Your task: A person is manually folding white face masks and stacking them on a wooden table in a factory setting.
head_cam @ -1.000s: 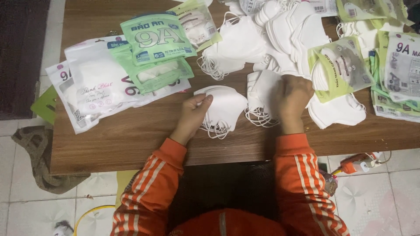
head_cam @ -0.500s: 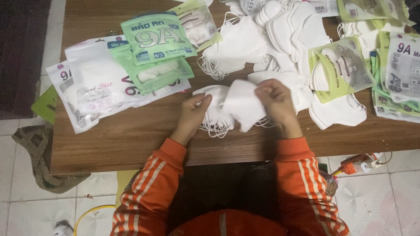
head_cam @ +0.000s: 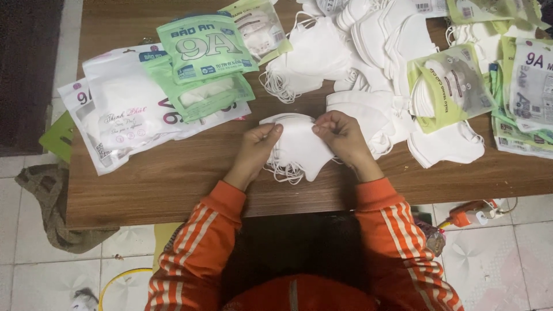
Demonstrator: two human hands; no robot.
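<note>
A small stack of folded white face masks (head_cam: 299, 147) lies on the brown wooden table (head_cam: 173, 178), ear loops trailing at its lower left. My left hand (head_cam: 260, 144) pinches the stack's left upper edge. My right hand (head_cam: 341, 133) grips its right upper edge. Both arms wear orange sleeves with white stripes. More loose white masks (head_cam: 368, 52) are heaped just behind and to the right of my right hand.
Green and white mask pouches (head_cam: 201, 63) lie stacked at the left of the table. Further pouches (head_cam: 443, 86) and a pile (head_cam: 530, 86) sit at the right. On the tiled floor are a grey cloth (head_cam: 52, 207) and an orange tool (head_cam: 469, 214).
My right hand lifted a white mask from the pile at the right and brought it left onto the stack. Both hands have come together on the stack's top edge.
</note>
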